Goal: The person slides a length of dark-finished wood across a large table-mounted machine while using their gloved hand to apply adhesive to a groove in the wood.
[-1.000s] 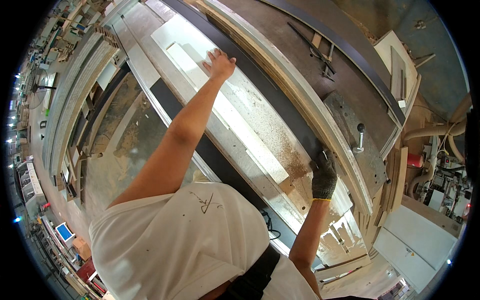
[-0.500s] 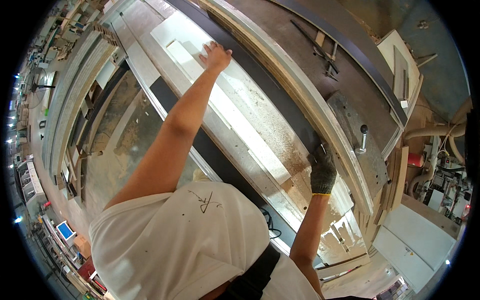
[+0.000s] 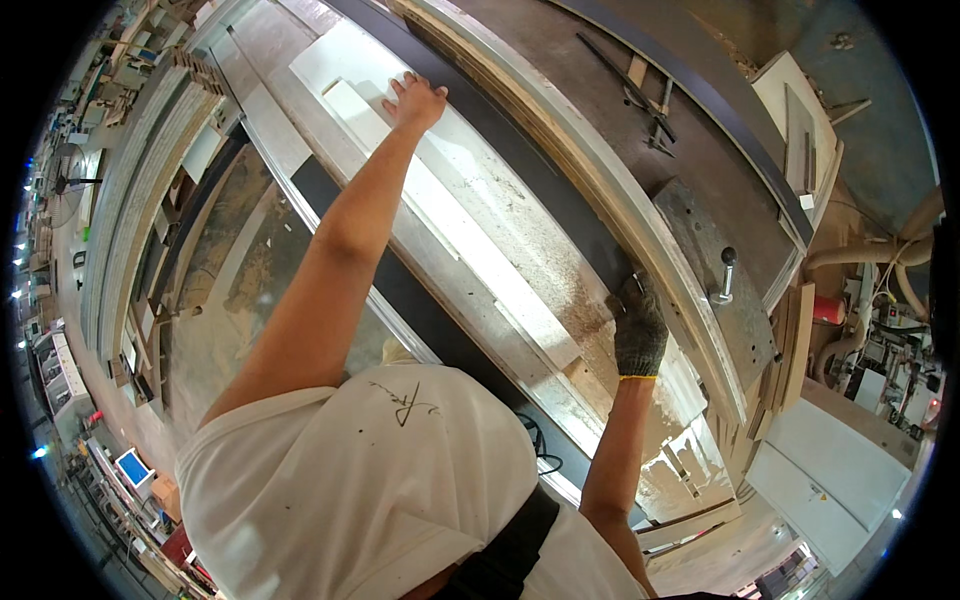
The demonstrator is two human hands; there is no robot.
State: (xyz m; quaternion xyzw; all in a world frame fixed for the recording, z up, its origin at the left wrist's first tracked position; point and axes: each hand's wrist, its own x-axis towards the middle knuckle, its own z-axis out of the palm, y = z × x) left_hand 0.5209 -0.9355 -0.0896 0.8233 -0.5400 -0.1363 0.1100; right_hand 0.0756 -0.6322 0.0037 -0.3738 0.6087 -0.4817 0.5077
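My bare left hand (image 3: pixel 416 103) lies with fingers spread on the far part of a long white board (image 3: pixel 500 205), close to its edge beside a long dark board (image 3: pixel 520 160). At the near end of that dark board, my right hand (image 3: pixel 641 335) wears a dark knitted glove with a yellow cuff. Its thumb and fingers are bent around the board's end, though dark glove against dark board blurs the fingertips. A narrower white strip (image 3: pixel 440 222) lies along the white board. Sawdust (image 3: pixel 575 300) is scattered over the white board's near part.
Right of the dark board runs a long pale-edged wooden fence (image 3: pixel 600 150). Beyond it are a black-knobbed lever (image 3: pixel 726 275) on a grey plate and a dark clamp-like tool (image 3: pixel 640 100). Stacked long boards (image 3: pixel 140 200) stand left. A grey-white cabinet (image 3: pixel 825 485) sits lower right.
My left hand has shifted slightly toward the far left along the white board. My gloved right hand has moved a little away from me, also slightly left.
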